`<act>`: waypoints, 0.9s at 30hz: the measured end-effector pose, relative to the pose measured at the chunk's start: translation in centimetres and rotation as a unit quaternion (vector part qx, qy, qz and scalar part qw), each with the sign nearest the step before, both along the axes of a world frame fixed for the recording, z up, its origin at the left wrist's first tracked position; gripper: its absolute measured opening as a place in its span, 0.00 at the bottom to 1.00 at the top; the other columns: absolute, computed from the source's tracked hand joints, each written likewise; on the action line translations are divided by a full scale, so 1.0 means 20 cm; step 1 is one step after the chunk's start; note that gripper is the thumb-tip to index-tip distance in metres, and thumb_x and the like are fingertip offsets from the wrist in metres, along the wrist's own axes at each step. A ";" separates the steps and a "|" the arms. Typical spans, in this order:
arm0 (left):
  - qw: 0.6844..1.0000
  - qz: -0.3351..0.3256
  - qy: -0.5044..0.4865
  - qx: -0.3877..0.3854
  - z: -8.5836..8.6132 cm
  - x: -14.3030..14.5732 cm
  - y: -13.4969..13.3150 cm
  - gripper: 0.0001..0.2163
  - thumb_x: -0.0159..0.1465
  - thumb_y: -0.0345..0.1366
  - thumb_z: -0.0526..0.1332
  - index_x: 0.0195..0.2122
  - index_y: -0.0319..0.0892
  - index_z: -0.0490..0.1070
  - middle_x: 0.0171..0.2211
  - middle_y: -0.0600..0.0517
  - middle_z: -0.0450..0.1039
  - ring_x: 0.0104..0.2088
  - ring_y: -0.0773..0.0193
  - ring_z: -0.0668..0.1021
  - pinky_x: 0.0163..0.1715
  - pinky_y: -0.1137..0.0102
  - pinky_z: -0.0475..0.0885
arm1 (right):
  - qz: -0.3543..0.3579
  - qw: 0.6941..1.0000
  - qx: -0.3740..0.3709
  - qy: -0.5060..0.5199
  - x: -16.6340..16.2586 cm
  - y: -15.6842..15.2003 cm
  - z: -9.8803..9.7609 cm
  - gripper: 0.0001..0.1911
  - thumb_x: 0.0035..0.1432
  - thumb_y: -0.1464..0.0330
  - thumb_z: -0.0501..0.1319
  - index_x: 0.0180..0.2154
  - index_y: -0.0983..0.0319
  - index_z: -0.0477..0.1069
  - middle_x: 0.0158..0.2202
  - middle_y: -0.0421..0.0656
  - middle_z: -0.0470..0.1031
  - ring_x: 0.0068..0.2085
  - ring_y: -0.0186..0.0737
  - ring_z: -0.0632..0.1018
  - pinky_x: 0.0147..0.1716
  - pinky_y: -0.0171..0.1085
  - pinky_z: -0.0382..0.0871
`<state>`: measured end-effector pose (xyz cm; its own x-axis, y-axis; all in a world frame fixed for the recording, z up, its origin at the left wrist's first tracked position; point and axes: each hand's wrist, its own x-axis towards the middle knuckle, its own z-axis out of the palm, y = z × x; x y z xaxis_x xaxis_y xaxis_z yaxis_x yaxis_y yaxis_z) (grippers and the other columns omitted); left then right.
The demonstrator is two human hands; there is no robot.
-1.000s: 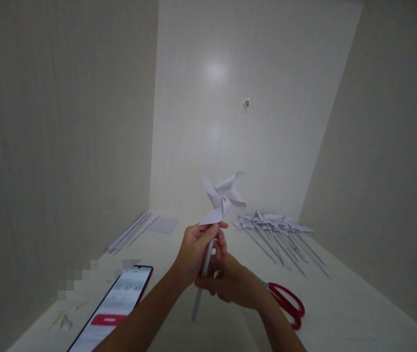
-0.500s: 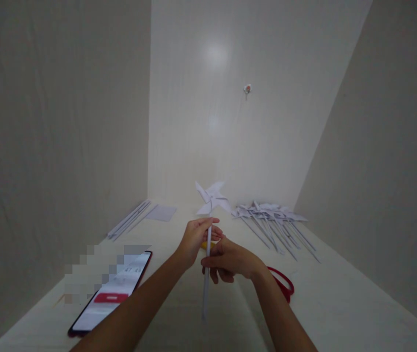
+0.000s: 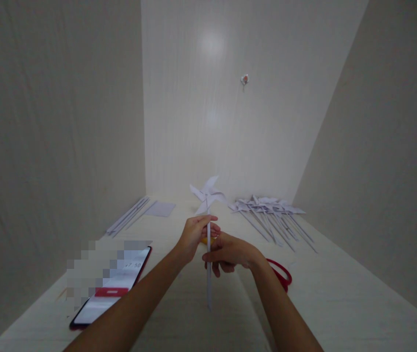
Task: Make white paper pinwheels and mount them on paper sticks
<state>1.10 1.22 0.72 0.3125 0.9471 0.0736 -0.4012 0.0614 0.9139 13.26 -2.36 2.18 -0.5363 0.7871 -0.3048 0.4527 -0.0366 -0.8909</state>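
Observation:
A white paper pinwheel (image 3: 208, 194) stands upright in front of me, its vanes at the top of a rolled paper stick (image 3: 209, 288). My left hand (image 3: 194, 237) is closed round the stick just below the vanes, the thumb across its front. Lower down, my right hand (image 3: 226, 253) pinches the same stick from the right side. Behind the fingers a bit of something yellow (image 3: 208, 240) shows; what it is stays mostly hidden. Beside my right forearm lie red scissor-like handles (image 3: 284, 276), partly covered by the arm.
Several finished pinwheels (image 3: 267, 205) lie in a pile at the back right. Loose paper sticks (image 3: 127, 217) and a square paper sheet (image 3: 160, 209) rest at the back left. A phone (image 3: 113, 288) with a lit screen lies left of my left forearm. Walls stand on three sides.
The pinwheel's vanes have turned, and its stick stands straighter. Both hands keep their hold on the stick. The whole view has shifted slightly.

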 end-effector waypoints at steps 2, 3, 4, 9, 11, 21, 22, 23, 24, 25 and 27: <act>1.000 0.005 0.006 0.002 0.00 0.00 0.00 0.09 0.58 0.34 0.58 0.33 0.32 0.71 0.21 0.49 0.73 0.21 0.70 0.75 0.26 0.75 0.69 | -0.007 1.000 -0.010 0.002 0.00 0.00 0.00 0.08 0.53 0.74 0.56 0.24 0.67 0.69 0.13 0.34 0.68 0.10 0.22 0.60 0.10 0.25 0.49; 1.000 0.008 0.008 0.004 0.00 0.00 0.00 0.09 0.58 0.34 0.58 0.33 0.32 0.71 0.21 0.50 0.73 0.21 0.70 0.75 0.26 0.75 0.69 | -0.010 1.000 -0.013 0.001 0.00 -0.01 0.01 0.08 0.54 0.74 0.55 0.24 0.67 0.68 0.13 0.34 0.68 0.10 0.22 0.60 0.10 0.25 0.49; 1.000 0.011 0.011 0.005 0.00 0.00 0.00 0.09 0.58 0.34 0.58 0.33 0.32 0.71 0.21 0.50 0.73 0.21 0.70 0.75 0.26 0.75 0.69 | -0.011 1.000 -0.014 -0.001 -0.01 -0.01 0.01 0.09 0.54 0.74 0.55 0.24 0.67 0.68 0.13 0.34 0.68 0.10 0.22 0.60 0.10 0.25 0.49; 1.000 0.014 0.018 0.006 -0.01 0.00 0.01 0.09 0.58 0.35 0.59 0.33 0.33 0.71 0.21 0.50 0.73 0.21 0.69 0.75 0.26 0.75 0.69 | -0.004 1.000 0.003 -0.016 -0.01 -0.01 0.01 0.11 0.56 0.73 0.53 0.24 0.67 0.68 0.13 0.36 0.67 0.10 0.24 0.61 0.10 0.26 0.49; 1.000 0.012 0.029 0.004 -0.02 0.00 0.02 0.10 0.59 0.37 0.58 0.33 0.33 0.71 0.22 0.49 0.74 0.22 0.68 0.76 0.27 0.73 0.70 | -0.019 0.999 0.029 -0.020 0.00 0.00 0.01 0.12 0.57 0.72 0.52 0.24 0.67 0.68 0.13 0.36 0.67 0.10 0.23 0.60 0.11 0.27 0.49; 0.994 0.050 0.093 0.014 -0.07 0.02 0.05 0.12 0.57 0.39 0.61 0.32 0.32 0.72 0.27 0.45 0.77 0.28 0.63 0.79 0.30 0.71 0.70 | -0.263 0.910 0.167 -0.273 0.51 0.11 0.11 0.20 0.61 0.68 0.49 0.23 0.70 0.71 0.20 0.42 0.70 0.21 0.27 0.67 0.25 0.30 0.61; 0.994 0.050 0.094 0.015 -0.07 0.02 0.04 0.12 0.56 0.39 0.62 0.32 0.32 0.72 0.26 0.45 0.77 0.27 0.63 0.79 0.29 0.71 0.70 | -0.283 0.896 0.160 -0.302 0.60 0.12 0.13 0.18 0.61 0.68 0.50 0.25 0.71 0.71 0.25 0.46 0.73 0.25 0.30 0.70 0.29 0.31 0.63; 0.994 0.048 0.096 0.015 -0.07 0.02 0.04 0.11 0.56 0.38 0.62 0.32 0.33 0.72 0.25 0.46 0.77 0.27 0.63 0.78 0.29 0.71 0.70 | -0.301 0.883 0.145 -0.330 0.68 0.14 0.14 0.16 0.61 0.68 0.52 0.30 0.72 0.72 0.31 0.49 0.74 0.30 0.33 0.73 0.33 0.34 0.66; 0.994 0.044 0.099 0.016 -0.07 0.03 0.03 0.11 0.55 0.38 0.62 0.31 0.33 0.72 0.24 0.46 0.77 0.26 0.64 0.78 0.29 0.71 0.70 | -0.318 0.869 0.131 -0.354 0.75 0.16 0.15 0.13 0.60 0.66 0.54 0.37 0.71 0.71 0.38 0.49 0.73 0.36 0.37 0.74 0.37 0.37 0.68; 0.994 0.040 0.103 0.017 -0.07 0.03 0.03 0.10 0.55 0.37 0.62 0.30 0.33 0.73 0.24 0.47 0.76 0.25 0.64 0.78 0.28 0.71 0.70 | -0.332 0.858 0.112 -0.377 0.82 0.17 0.15 0.15 0.59 0.64 0.56 0.45 0.66 0.66 0.44 0.46 0.70 0.41 0.39 0.74 0.39 0.43 0.70; 0.993 0.031 0.116 0.018 -0.08 0.04 0.02 0.08 0.55 0.35 0.62 0.29 0.34 0.73 0.22 0.48 0.76 0.23 0.65 0.77 0.28 0.72 0.70 | -0.346 0.843 0.078 -0.404 0.94 0.21 0.14 0.18 0.59 0.64 0.57 0.49 0.65 0.64 0.48 0.48 0.68 0.45 0.42 0.73 0.42 0.45 0.70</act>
<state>1.89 1.57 -0.79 0.2658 0.9632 0.0407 -0.1813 0.0085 0.9834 31.97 1.85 5.00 0.4019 0.8901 -0.2148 0.8323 -0.4529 -0.3195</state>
